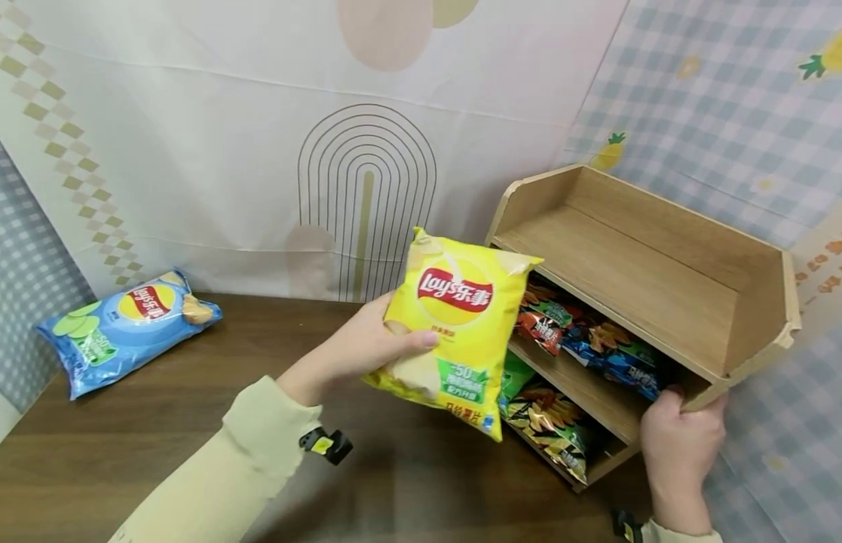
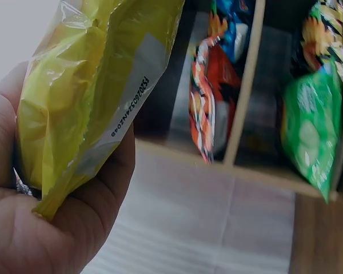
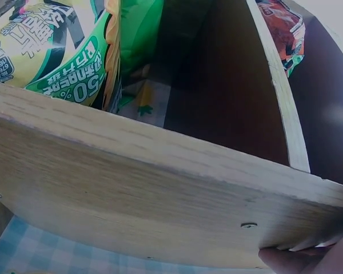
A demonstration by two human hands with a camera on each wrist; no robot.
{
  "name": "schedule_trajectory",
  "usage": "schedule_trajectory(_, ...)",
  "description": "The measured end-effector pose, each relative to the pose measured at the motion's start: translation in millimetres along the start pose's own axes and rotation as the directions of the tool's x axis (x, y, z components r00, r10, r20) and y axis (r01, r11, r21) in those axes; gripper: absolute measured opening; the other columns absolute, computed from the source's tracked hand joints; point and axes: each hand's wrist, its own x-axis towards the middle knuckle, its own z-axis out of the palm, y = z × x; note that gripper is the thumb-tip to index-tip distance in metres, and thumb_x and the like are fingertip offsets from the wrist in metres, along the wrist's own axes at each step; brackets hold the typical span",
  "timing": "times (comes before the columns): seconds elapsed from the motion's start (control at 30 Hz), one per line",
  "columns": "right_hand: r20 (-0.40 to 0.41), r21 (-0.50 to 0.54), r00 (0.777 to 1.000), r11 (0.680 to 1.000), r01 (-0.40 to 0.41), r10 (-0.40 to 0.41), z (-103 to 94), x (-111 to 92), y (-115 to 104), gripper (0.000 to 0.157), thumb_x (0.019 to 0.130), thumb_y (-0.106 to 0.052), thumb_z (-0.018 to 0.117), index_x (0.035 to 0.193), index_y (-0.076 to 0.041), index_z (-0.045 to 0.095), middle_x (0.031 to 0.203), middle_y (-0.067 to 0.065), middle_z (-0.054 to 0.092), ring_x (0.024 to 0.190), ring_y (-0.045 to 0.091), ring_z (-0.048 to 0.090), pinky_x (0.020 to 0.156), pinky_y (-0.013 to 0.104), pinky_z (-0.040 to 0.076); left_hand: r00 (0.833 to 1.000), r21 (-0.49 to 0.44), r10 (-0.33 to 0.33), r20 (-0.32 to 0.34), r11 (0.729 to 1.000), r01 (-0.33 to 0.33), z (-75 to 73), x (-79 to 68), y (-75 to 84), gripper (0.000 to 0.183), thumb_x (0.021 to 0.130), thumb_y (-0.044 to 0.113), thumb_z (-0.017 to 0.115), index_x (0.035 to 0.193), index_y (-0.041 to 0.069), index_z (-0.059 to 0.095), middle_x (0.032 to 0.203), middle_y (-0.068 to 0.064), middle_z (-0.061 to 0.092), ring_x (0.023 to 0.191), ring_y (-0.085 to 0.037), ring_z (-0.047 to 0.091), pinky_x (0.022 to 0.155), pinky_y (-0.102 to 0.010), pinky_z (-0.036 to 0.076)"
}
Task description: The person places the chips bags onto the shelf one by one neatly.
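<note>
My left hand (image 1: 366,339) grips a yellow Lay's chip bag (image 1: 454,332) by its left edge, thumb across the front, and holds it up over the table. The bag's back seam and a printed code face the left wrist view. My right hand (image 1: 685,437) holds the right side of a wooden shelf (image 1: 665,279), thumb at the front edge. On the middle level lie a red chip bag (image 1: 539,328) and a dark blue chip bag (image 1: 613,354). A black-and-yellow chip bag (image 1: 549,422) and a green chip bag (image 2: 313,125) stand on the bottom level, partly hidden by the yellow bag.
A light blue Lay's bag (image 1: 132,328) lies at the left back of the dark wooden table (image 1: 210,437). Behind the table hangs a patterned white cloth (image 1: 210,173), and a checked cloth (image 1: 719,113) covers the wall behind the shelf.
</note>
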Motion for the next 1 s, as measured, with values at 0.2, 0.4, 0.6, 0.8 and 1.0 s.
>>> schedule_trajectory(0.2,0.012,0.009,1.0,1.0,0.007,-0.007,1.8,-0.3,-2.1,0.048,0.087,-0.013,0.044,0.133,0.002,0.046,0.11,0.042,0.054,0.105,0.061,0.046,0.087,0.065,0.029,1.0,0.015,0.017,0.009,1.0,-0.017,19.7,27.8,21.3,0.059,0.079,0.037,0.081,0.126,0.02,0.049,0.106,-0.011,0.068,0.085,-0.033,0.069,0.071,-0.045,0.057)
schedule_trajectory(0.4,0.018,-0.003,1.0,1.0,-0.005,0.005,0.3,0.2,-1.6,0.05,0.086,-0.012,0.043,0.134,0.001,0.045,0.111,0.042,0.054,0.105,0.06,0.046,0.088,0.064,0.029,0.994,0.038,0.093,0.048,0.995,-0.095,39.4,54.3,40.3,0.058,0.079,0.037,0.081,0.124,0.019,0.049,0.105,-0.008,0.069,0.085,-0.03,0.07,0.073,-0.044,0.057)
schedule_trajectory(0.6,0.02,-0.019,1.0,1.0,-0.022,0.023,-1.2,-0.6,0.3,0.05,0.085,-0.012,0.043,0.133,0.002,0.045,0.11,0.043,0.053,0.105,0.061,0.045,0.087,0.066,0.028,0.986,-0.005,0.089,0.14,0.996,-0.089,62.7,72.1,61.0,0.053,0.083,0.029,0.078,0.124,0.017,0.047,0.105,-0.011,0.068,0.086,-0.03,0.069,0.075,-0.042,0.056)
schedule_trajectory(0.8,0.018,-0.013,1.0,1.0,-0.01,0.011,0.1,-0.2,-0.1,0.05,0.084,-0.011,0.043,0.132,0.002,0.046,0.109,0.043,0.053,0.102,0.063,0.045,0.084,0.068,0.027,0.975,-0.077,0.097,0.201,0.994,-0.083,73.9,91.4,78.4,0.049,0.085,0.017,0.075,0.125,0.016,0.047,0.106,-0.013,0.067,0.088,-0.031,0.069,0.076,-0.041,0.056)
schedule_trajectory(1.0,0.01,-0.002,1.0,1.0,0.004,-0.004,-0.7,-0.3,-0.9,0.049,0.084,-0.01,0.043,0.131,0.003,0.046,0.109,0.043,0.053,0.102,0.062,0.046,0.084,0.067,0.029,0.979,-0.114,0.063,0.195,0.993,-0.041,76.2,109.9,72.6,0.048,0.085,0.011,0.069,0.127,0.015,0.046,0.106,-0.014,0.065,0.086,-0.026,0.067,0.074,-0.037,0.056)
